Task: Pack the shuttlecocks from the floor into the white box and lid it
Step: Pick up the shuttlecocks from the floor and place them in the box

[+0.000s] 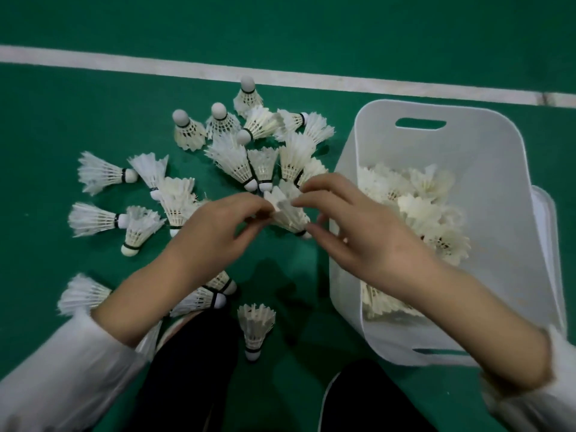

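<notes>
Your left hand pinches the feather rim of one shuttlecock. Your right hand grips its skirt from the other side, and the cork is mostly hidden. It is held just left of the white box. Loose shuttlecocks are scattered on the floor, and some vanish under your forearms. The pile in the box is partly covered by your right wrist. A white sheet beside the box is cut off, and you cannot tell what it is.

White court line: painted, slanting across green floor. Black trouser legs: two, well this side of the line.
</notes>
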The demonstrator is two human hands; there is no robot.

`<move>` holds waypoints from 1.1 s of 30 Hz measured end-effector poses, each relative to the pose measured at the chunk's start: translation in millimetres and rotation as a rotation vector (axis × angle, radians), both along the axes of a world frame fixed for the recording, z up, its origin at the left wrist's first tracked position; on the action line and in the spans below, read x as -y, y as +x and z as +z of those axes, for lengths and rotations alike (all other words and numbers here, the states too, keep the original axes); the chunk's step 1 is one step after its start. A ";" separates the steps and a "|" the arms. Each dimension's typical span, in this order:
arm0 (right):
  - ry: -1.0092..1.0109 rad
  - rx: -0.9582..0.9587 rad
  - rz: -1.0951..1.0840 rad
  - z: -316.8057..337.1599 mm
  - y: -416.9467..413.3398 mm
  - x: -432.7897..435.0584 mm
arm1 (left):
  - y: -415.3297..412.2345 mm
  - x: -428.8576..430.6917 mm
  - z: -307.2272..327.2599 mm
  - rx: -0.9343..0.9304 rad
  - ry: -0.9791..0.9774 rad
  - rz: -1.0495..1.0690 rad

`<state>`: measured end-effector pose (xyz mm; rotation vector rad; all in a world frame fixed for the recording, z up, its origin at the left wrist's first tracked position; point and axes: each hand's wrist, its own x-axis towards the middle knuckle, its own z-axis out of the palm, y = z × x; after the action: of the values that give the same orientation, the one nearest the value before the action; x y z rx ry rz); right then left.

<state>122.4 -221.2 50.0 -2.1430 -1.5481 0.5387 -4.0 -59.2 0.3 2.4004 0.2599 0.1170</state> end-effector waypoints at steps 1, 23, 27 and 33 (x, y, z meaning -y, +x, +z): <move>-0.024 0.003 0.017 -4.2 -3.2 -6.4 | -1.6 0.3 0.5 0.008 0.011 -0.031; -0.161 0.012 0.053 -61.3 -7.7 -39.6 | -25.3 -108.6 -60.0 -0.325 0.187 0.471; -0.167 0.023 0.030 -62.9 -5.4 -37.8 | -23.5 -113.9 -81.6 -0.378 0.192 0.439; -0.153 0.023 0.025 -64.8 -3.2 -37.2 | -28.8 -113.5 -72.8 -0.249 0.178 0.448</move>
<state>119.2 -184.0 -14.8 -2.2523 -1.5946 0.6617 -32.8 54.3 -72.5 2.4912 0.9376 0.0455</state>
